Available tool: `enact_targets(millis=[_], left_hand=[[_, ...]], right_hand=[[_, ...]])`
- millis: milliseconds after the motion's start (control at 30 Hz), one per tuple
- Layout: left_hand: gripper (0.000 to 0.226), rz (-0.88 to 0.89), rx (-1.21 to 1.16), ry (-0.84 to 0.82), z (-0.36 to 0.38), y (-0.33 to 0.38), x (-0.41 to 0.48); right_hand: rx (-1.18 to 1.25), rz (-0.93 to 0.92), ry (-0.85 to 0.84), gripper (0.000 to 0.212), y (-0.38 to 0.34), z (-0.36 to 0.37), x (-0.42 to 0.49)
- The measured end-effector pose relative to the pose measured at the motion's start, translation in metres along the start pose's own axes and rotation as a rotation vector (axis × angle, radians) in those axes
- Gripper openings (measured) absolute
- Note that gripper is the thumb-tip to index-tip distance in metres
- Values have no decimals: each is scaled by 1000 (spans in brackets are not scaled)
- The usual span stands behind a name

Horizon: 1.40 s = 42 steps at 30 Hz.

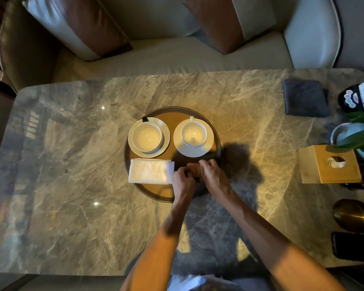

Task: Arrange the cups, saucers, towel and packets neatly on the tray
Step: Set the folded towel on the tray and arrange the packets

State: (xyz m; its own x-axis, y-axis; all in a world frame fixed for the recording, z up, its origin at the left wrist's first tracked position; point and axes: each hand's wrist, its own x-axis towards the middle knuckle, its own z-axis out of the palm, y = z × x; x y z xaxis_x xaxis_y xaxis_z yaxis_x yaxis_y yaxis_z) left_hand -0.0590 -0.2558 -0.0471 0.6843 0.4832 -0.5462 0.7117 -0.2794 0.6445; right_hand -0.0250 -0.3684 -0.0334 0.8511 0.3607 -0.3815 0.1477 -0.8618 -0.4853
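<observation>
One round tray (153,191) sits at the middle of a veined marble table (71,164). Its rim is dark and raised, its floor smooth and golden brown.

On it stand two white glazed cups, each on its own round white saucer. The left cup (146,136) and its saucer (165,144) sit at 10 o'clock on the tray. The right cup (194,133) and its saucer (197,151) sit at 2 o'clock, with that cup's handle pointing to 12 o'clock. The two saucers lie near each other without touching.

One white towel (150,171), folded into a soft, nubbly rectangle, lies at 8 o'clock, and its left end overhangs the rim.

The brown packets (195,170) are at 5 o'clock on the tray, just right of the towel. They look like a small stack of paper sachets, though the dim light hides how many there are. The left hand (183,179) grasps their left edge with curled fingers. The right hand (213,175) pinches their right side and far corner.

Off the tray, toward 3 o'clock on the table, are one folded dark grey cloth (305,97), one square wooden tissue box (330,164) and one round brass-coloured dish (353,215). At 12 o'clock, beyond the table, a pale sofa (176,57) holds two brown leather-like cushions, one on the left (82,26) and one on the right (216,24).
</observation>
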Motion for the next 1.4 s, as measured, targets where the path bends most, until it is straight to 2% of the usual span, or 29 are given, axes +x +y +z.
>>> enact_targets(millis=[133,333,467,533,667,767,867,967,1067,1133,1267,1300,1400], left_hand=[[17,33,54,-10,0,2,0],[15,64,163,8,-7,8,-9],[19,80,215,45,-18,15,-18],[19,87,234,95,-22,20,-23],[25,56,213,233,-40,15,-31],[22,53,84,358,-73,-3,-31],[22,25,10,469,-113,-26,-16],[21,-55,59,374,-144,-47,8],[19,-47,97,261,-153,-57,26],[21,37,148,142,-174,-69,49],[10,-6,60,90,-172,-67,51],[11,-19,52,55,-176,-70,53],[36,-22,106,-26,-183,-72,62]], right_hand=[[-4,0,0,32,1,-1,2],[36,-23,2,64,7,-7,-3],[52,-64,-7,73,10,-9,-9],[63,-117,41,67,12,-11,-12],[143,-210,231,26,2,-13,-20],[354,-46,135,11,-24,-6,-13],[497,140,23,13,-55,10,-4],[625,320,-31,22,-78,29,-1],[641,448,-56,28,-86,37,-1],[695,564,36,28,-112,53,0],[719,633,41,29,-108,56,-3],[727,641,63,29,-112,57,-3],[756,679,128,33,-119,64,0]])
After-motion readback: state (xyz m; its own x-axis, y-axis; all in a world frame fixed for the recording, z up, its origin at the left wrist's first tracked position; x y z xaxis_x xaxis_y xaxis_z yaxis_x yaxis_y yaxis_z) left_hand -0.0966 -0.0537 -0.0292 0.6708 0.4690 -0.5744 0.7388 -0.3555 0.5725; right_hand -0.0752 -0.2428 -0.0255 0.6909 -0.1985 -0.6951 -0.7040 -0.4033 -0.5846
